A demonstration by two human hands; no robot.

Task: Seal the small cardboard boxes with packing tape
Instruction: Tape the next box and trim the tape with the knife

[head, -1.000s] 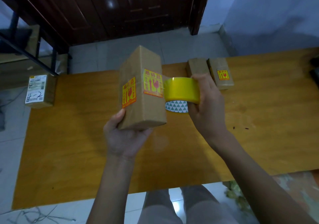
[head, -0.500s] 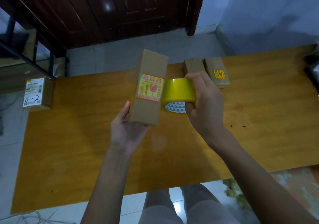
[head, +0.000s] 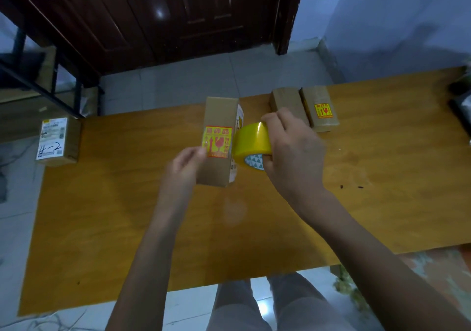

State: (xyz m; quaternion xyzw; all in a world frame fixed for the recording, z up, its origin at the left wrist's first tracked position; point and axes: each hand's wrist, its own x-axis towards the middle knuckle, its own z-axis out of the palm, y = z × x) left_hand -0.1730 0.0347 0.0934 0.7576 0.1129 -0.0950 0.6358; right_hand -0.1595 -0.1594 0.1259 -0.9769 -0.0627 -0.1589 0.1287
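Note:
Above the orange wooden table I hold a small tall cardboard box with a yellow-and-red fragile sticker facing me. My left hand grips its left lower side. My right hand is wrapped around a roll of yellow packing tape, pressed against the box's right side. Two more small cardboard boxes lie side by side at the table's far edge: a plain one and one with a fragile sticker.
A cardboard box with a white shipping label sits at the table's far left corner. Dark objects lie at the right edge. A dark wooden door and tiled floor are beyond the table; my knees show under the near edge.
The box has turned in my left hand, so its narrow stickered face now points at me. The tape roll has stayed against its right side, and my left hand has shifted to the left edge.

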